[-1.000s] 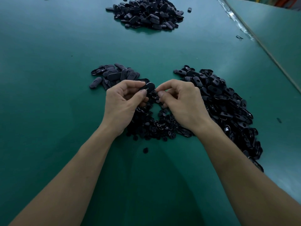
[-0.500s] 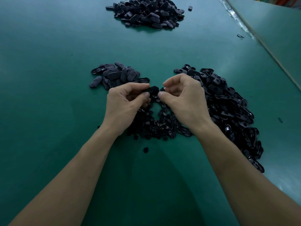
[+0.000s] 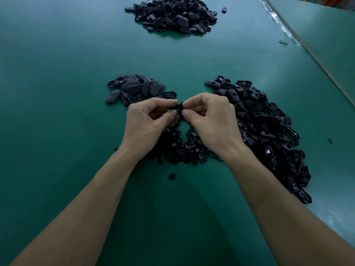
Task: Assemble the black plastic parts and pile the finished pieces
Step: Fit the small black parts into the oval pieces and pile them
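A small black oval plastic piece (image 3: 179, 108) is pinched between both hands above the table centre. My left hand (image 3: 148, 124) pinches its left end with thumb and fingers, and my right hand (image 3: 213, 121) pinches its right end. Most of the piece is hidden by the fingertips. Under the hands lies a heap of small round black parts (image 3: 182, 148). A small pile of closed oval pieces (image 3: 138, 89) sits just beyond my left hand. A long heap of open oval shells (image 3: 269, 127) lies to the right.
A large pile of black oval pieces (image 3: 172, 15) lies at the far side of the green table (image 3: 57, 93). One loose round part (image 3: 172, 176) lies near me. A seam and the table's edge (image 3: 311, 52) run along the right.
The hands have come closer together until their fingertips meet on the black piece. The piece, earlier held mainly by my left hand, is now pinched by both.
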Action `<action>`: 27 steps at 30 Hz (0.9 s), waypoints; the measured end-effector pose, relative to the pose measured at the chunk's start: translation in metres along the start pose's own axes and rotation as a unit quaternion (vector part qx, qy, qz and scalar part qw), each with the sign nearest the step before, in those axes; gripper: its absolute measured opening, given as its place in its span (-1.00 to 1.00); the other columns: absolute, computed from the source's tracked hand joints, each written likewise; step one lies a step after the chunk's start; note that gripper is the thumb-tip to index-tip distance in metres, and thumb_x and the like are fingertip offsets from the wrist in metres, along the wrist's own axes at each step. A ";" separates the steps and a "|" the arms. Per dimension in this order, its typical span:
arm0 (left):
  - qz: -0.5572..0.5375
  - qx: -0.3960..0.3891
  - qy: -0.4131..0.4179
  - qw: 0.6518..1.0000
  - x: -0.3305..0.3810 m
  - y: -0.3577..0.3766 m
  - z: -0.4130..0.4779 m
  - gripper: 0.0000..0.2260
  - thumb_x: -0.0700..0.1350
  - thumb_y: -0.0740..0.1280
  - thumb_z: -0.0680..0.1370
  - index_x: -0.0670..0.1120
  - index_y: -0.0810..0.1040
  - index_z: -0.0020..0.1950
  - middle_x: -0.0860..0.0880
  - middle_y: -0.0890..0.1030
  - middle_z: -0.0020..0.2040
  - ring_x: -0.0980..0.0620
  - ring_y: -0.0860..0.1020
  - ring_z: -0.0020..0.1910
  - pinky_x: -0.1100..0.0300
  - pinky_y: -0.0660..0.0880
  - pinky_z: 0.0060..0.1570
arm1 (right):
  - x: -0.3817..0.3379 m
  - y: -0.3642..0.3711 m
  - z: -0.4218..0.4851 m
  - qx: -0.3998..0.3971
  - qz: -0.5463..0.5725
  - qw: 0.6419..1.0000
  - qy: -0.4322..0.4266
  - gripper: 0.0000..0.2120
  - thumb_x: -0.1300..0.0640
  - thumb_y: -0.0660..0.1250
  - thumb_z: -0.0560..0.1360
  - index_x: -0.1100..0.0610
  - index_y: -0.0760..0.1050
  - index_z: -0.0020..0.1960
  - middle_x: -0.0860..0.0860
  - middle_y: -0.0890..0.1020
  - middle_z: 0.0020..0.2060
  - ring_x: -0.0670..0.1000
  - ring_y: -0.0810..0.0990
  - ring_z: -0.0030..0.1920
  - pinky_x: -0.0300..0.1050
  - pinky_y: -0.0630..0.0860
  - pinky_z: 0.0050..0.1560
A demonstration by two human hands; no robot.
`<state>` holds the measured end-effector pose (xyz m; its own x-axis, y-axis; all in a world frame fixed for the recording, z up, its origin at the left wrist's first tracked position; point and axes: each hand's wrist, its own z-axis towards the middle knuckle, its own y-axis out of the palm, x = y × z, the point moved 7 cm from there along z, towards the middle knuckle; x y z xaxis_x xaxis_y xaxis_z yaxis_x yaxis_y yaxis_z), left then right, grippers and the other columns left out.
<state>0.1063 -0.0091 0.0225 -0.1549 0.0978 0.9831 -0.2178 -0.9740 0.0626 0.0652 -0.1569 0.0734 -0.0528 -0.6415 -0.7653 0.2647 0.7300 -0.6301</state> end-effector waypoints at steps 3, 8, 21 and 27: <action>-0.004 -0.007 0.005 1.000 0.001 0.001 0.000 -0.74 -0.36 0.46 0.49 -0.01 0.68 0.00 0.06 0.73 -0.19 0.11 0.68 -0.22 0.26 0.61 -0.14 | -0.003 0.001 0.000 0.001 0.000 1.000 -0.005 -0.92 0.22 0.48 0.49 0.05 0.68 -0.07 -0.15 0.68 -0.25 -0.24 0.65 -0.21 -0.40 0.56 -0.09; -0.007 -0.011 0.005 1.000 0.002 0.002 -0.001 -0.74 -0.37 0.46 0.48 -0.01 0.68 -0.01 0.08 0.74 -0.19 0.13 0.68 -0.23 0.29 0.59 -0.16 | -0.004 0.004 -0.001 0.002 0.006 1.000 -0.011 -0.91 0.25 0.47 0.50 0.08 0.70 -0.06 -0.16 0.67 -0.25 -0.26 0.64 -0.21 -0.46 0.51 -0.13; -0.011 -0.019 -0.003 1.000 0.002 0.003 -0.001 -0.74 -0.39 0.45 0.48 -0.06 0.68 0.02 0.05 0.73 -0.17 0.08 0.67 -0.20 0.24 0.61 -0.10 | -0.003 0.007 0.001 0.010 -0.003 1.000 -0.001 -0.87 0.24 0.40 0.53 0.03 0.65 -0.06 -0.19 0.63 -0.28 -0.30 0.59 -0.21 -0.51 0.44 -0.21; -0.012 -0.022 -0.005 1.000 0.001 0.003 0.000 -0.74 -0.39 0.45 0.48 -0.04 0.68 0.00 0.06 0.73 -0.19 0.10 0.68 -0.20 0.27 0.59 -0.11 | -0.007 0.004 -0.002 0.016 -0.012 1.000 -0.015 -0.83 0.21 0.41 0.52 -0.01 0.47 -0.12 -0.14 0.57 -0.31 -0.26 0.55 -0.24 -0.45 0.42 -0.29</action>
<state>0.1053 -0.0117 0.0235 -0.1404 0.1194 0.9829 -0.2628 -0.9616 0.0793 0.0648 -0.1487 0.0757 -0.0301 -0.6657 -0.7456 0.2947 0.7069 -0.6430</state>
